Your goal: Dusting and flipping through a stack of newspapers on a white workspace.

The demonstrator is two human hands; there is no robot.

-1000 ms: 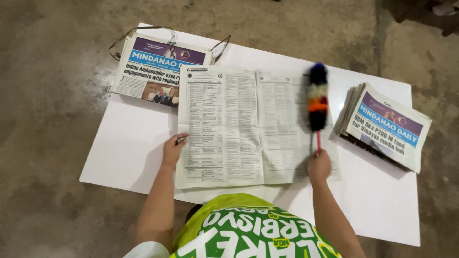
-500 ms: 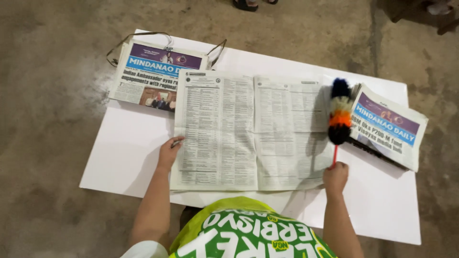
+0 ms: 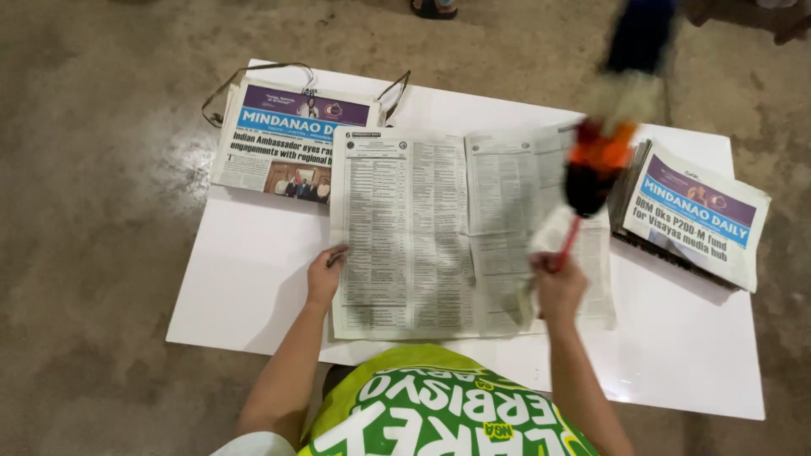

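Note:
An open newspaper with dense columns of print lies spread on a white board on the floor. My left hand presses down its left edge, fingers resting on the paper. My right hand grips the thin red handle of a multicoloured feather duster, which is raised and blurred above the right page, its dark tip reaching the top of the view.
A folded newspaper with a purple and blue masthead lies at the board's far left, dark wire loops behind it. A stack of folded newspapers sits at the right. Bare concrete floor surrounds the board. Someone's foot shows at top.
The duster has swung up off the right page and toward the camera, now blurred with motion. My right hand has moved left and nearer. My left hand stays on the paper's left edge.

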